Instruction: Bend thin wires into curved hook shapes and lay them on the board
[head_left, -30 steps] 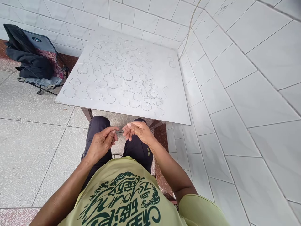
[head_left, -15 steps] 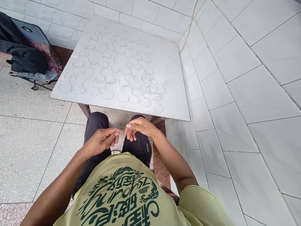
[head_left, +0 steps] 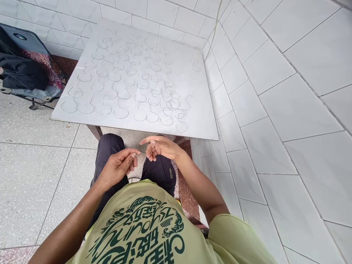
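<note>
Over my lap, my left hand point(head_left: 124, 163) is closed in a pinch, thumb against index finger. A very thin wire-like strand point(head_left: 134, 168) shows at its fingers; most of it is too fine to follow. Just to the right and a small gap away is my right hand point(head_left: 162, 147). Its index finger stretches out towards the left while the thumb bends in over the curled other fingers, and a fine bit of strand shows there. Many thin curled, S-like wire pieces point(head_left: 121, 113) lie in rough rows on the white tabletop point(head_left: 199, 121) beyond my hands.
The table edge is just past my knees point(head_left: 110, 146). Tiled walls point(head_left: 247, 121) border the table at the back and right. At the left stands a folding chair point(head_left: 55, 91) with dark cloth point(head_left: 24, 71) on it. A cable point(head_left: 217, 24) hangs by the corner.
My right index finger has stretched out to the left and the thumb has bent inwards. My left hand keeps its pinch. The view has shifted slightly, moving the table a little leftward.
</note>
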`<state>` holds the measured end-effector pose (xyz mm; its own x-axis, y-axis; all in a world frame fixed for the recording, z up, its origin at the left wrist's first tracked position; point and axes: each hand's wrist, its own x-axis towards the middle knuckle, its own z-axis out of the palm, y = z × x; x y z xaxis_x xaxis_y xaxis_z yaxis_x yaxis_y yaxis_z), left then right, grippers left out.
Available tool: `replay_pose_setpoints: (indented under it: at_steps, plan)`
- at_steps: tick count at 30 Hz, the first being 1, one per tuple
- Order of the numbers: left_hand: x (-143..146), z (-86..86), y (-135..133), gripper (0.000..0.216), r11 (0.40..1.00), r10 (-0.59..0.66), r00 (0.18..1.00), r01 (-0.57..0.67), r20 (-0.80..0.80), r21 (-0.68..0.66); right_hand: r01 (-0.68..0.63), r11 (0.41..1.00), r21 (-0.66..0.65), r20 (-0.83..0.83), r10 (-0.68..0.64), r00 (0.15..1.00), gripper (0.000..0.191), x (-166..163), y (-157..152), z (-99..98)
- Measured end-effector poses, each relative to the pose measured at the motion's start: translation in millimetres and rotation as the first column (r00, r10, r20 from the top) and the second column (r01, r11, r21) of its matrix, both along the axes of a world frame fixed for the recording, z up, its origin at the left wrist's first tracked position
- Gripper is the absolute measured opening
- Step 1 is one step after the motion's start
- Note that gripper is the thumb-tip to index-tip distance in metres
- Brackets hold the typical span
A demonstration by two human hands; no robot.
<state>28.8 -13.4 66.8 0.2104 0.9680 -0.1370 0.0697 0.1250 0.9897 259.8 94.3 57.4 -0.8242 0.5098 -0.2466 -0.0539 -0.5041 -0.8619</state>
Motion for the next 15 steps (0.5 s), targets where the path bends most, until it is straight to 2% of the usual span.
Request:
replay_pose_setpoints:
  at_steps: [3, 9, 15]
  plan:
    - [5.2, -2.8, -0.2, 0.036, 0.992, 0.129, 0.991, -0.129, 0.028, -0.01, 0.167, 0.984, 0.054, 0.01, -0.168, 0.986, 0.058, -2.4, -20.2, -3.6]
    - [13.9, -3.6, -2.6, 0.032, 0.973, 0.227, 0.972, -0.223, -0.063, 0.065, 0.279, 0.942, 0.187, 0.004, -0.285, 0.959, 0.043, -18.8, -52.9, -5.9]
    - [15.0, -10.6, -7.2, 0.03, 0.966, 0.248, 0.965, -0.239, -0.09, 0.099, 0.412, 0.904, 0.114, 0.034, -0.418, 0.908, 0.042, -32.2, -74.9, -5.7]
